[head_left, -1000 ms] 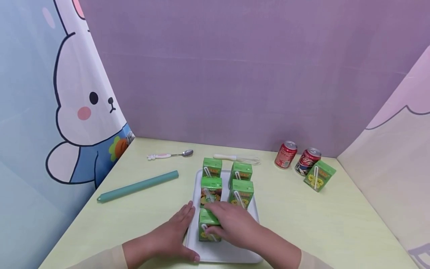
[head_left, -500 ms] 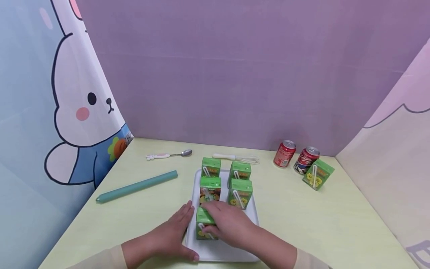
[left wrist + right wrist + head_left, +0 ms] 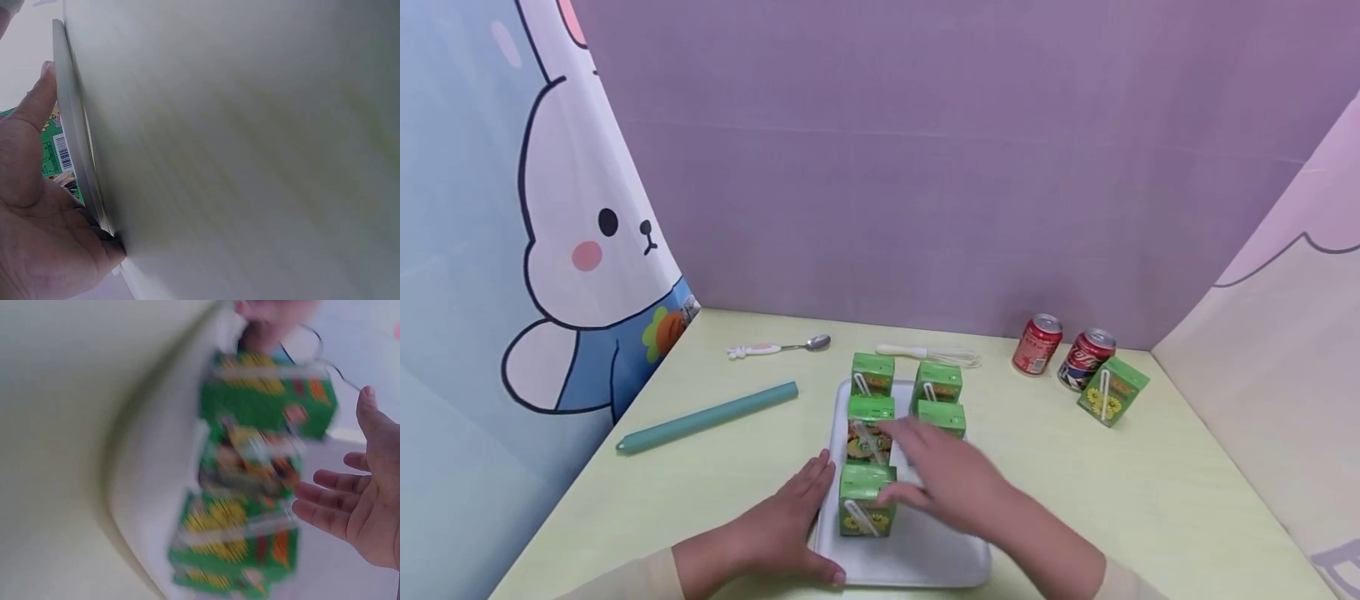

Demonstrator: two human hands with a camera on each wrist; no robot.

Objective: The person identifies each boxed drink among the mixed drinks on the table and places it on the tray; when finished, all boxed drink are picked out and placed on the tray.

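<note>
A white tray bears several green drink cartons with straws, standing in two rows. The nearest carton is at the tray's front left. My right hand hovers just right of it with its fingers spread, partly hiding the carton behind; the right wrist view shows its palm holding nothing. My left hand rests along the tray's left side, fingers extended. In the left wrist view its thumb and fingertips touch the tray's edge.
A teal stick lies left of the tray. Behind are a spoon and a whisk. At the back right stand two red cans and another green carton, which leans against one can.
My right hand has let go of the front left carton and moved up and to the right. That carton now stands alone on the tray. The left hand has not moved.
</note>
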